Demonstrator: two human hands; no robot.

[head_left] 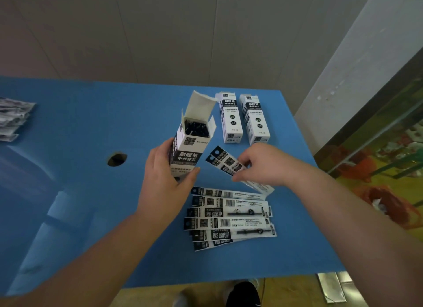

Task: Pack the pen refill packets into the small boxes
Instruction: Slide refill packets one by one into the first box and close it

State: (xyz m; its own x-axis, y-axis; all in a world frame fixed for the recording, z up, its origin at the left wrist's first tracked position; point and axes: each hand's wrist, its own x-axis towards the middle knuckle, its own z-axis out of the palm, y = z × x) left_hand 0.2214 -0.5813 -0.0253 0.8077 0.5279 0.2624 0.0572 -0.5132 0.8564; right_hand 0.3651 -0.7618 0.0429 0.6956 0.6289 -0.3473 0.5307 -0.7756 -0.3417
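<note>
My left hand (168, 178) grips an open white-and-black small box (191, 142), held tilted above the blue table (80, 169). Its top flap stands up and dark refill ends show inside. My right hand (263, 165) pinches a couple of long refill packets (225, 161) just right of the box, their far ends pointing toward it. Several more refill packets (231, 219) lie fanned out flat on the table below both hands.
Two closed small boxes (230, 118) (255, 120) lie flat side by side at the back right. A round hole (117, 159) is in the tabletop left of my left hand. A heap of packets (13, 117) sits at the far left edge.
</note>
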